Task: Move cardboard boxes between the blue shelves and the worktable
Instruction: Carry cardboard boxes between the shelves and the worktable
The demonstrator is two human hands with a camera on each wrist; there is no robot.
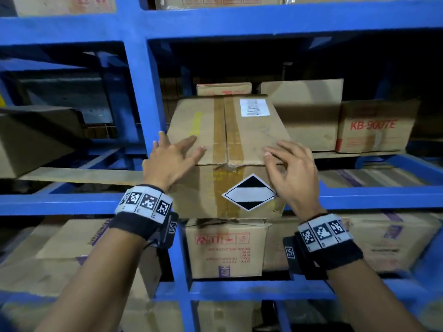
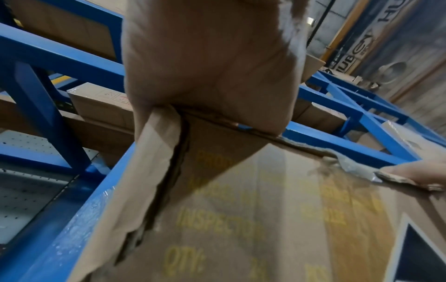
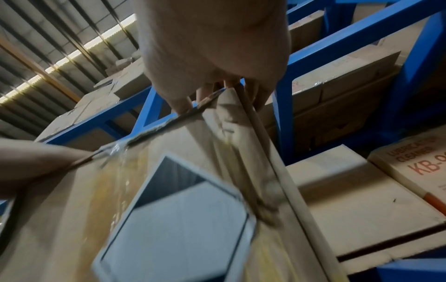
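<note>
A taped cardboard box [image 1: 239, 130] with a white label on top and a black-and-white diamond sticker on its front stands on the blue shelf [image 1: 60, 202]. Its front juts past the front beam. My left hand [image 1: 182, 146] lies on the box's top near the front left corner, fingers spread and straight. My right hand [image 1: 278, 152] is at the front right top corner, with its fingers loosely curled over the edge. The left wrist view shows the palm [image 2: 207, 57] on the box's torn corner [image 2: 241, 209]. In the right wrist view the fingers [image 3: 251, 91] reach past the box [image 3: 60, 209].
A blue upright post [image 1: 141, 92] stands just left of the box. Behind and to the right are a plain box [image 1: 309, 111] and a box marked KB-9007E [image 1: 374, 128]. More boxes [image 1: 225, 248] fill the shelf below, and one box [image 1: 31, 140] sits in the left bay.
</note>
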